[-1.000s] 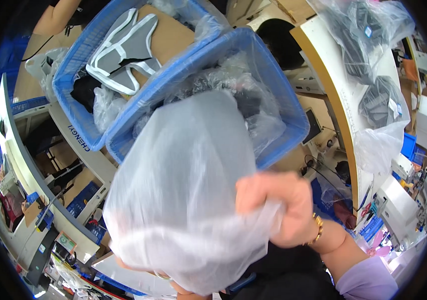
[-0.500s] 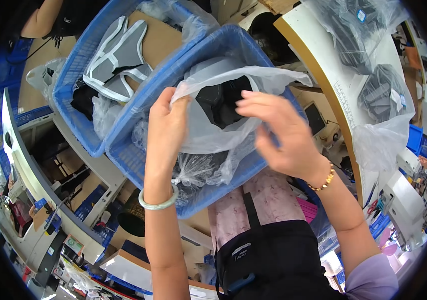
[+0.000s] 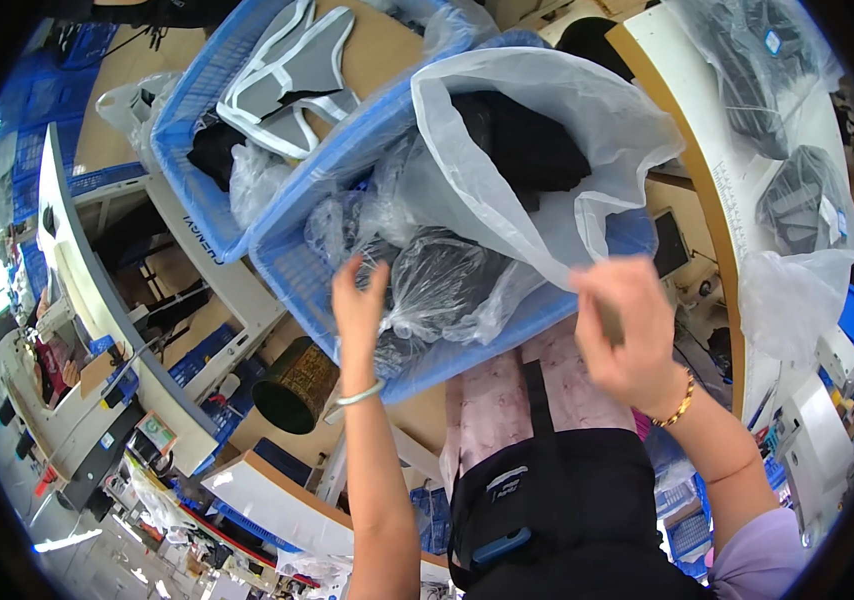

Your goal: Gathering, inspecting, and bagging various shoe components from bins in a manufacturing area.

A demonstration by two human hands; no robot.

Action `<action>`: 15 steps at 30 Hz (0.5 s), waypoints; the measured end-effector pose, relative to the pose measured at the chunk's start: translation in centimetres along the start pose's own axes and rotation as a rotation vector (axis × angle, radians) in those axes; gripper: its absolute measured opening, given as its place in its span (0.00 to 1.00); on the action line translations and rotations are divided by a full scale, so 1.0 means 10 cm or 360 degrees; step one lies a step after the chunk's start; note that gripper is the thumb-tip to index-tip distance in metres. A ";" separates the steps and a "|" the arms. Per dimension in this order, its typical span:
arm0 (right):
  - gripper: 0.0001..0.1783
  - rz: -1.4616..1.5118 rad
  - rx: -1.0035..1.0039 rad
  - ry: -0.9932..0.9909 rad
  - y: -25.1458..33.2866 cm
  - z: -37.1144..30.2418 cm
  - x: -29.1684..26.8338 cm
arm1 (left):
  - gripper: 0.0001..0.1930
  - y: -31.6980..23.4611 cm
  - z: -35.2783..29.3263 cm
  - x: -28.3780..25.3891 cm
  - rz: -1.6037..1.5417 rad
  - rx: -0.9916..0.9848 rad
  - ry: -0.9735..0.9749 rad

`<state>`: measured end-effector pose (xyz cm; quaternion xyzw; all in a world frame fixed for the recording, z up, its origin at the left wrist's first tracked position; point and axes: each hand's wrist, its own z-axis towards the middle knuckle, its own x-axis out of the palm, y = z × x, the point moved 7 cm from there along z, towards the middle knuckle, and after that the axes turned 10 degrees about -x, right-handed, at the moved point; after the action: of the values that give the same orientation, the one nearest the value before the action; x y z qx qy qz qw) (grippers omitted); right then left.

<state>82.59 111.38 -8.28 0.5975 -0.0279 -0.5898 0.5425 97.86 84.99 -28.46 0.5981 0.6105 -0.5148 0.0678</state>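
A large translucent white plastic bag [image 3: 622, 130] gapes wide in the nearer blue crate [image 3: 427, 380], and folded black fabric pieces [image 3: 527, 145] show inside it. My right hand [image 3: 632, 335] is closed at the bag's near right rim, fingertips pinching the plastic; it is slightly blurred. My left hand [image 3: 358, 305] is off the white bag, its thumb and fingers apart and holding nothing. It hovers over the crate's left part, beside a gathered clear plastic bag [image 3: 442, 280] with dark contents. More crumpled clear plastic [image 3: 337, 220] lies beyond its fingertips.
A second blue crate [image 3: 187, 120] adjoins at the far left, holding grey pieces with white edging [image 3: 297, 80] and brown cardboard [image 3: 382, 40]. A white table [image 3: 717, 160] at right carries bagged dark pieces [image 3: 802, 205]. A dark round bin [image 3: 297, 385] stands on the left.
My left hand has let go of the bag's rim and moved down toward the clear bag. The white bag's mouth has spread and shifted right; my right hand has moved down onto its rim.
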 end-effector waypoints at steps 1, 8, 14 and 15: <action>0.17 0.0276 -0.0090 0.0207 0.13 -0.11 0.18 | 0.29 0.52 -0.11 0.07 0.0201 -0.0007 -0.0052; 0.30 0.0354 -0.0147 0.1040 -0.22 -1.03 1.85 | 0.22 0.74 -0.57 0.72 0.1103 -0.0116 0.0350; 0.40 0.0193 0.0077 0.1245 -0.03 -1.35 2.01 | 0.14 0.14 -1.16 0.47 0.0644 0.0077 0.0395; 0.38 0.0232 0.0100 0.1127 -0.05 -1.40 1.96 | 0.13 0.03 -1.27 0.45 0.0559 0.0104 0.0413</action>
<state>98.57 106.99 -25.83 0.7776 0.1010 -0.3049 0.5405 103.62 96.87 -25.96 0.7584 0.4836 -0.4332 0.0579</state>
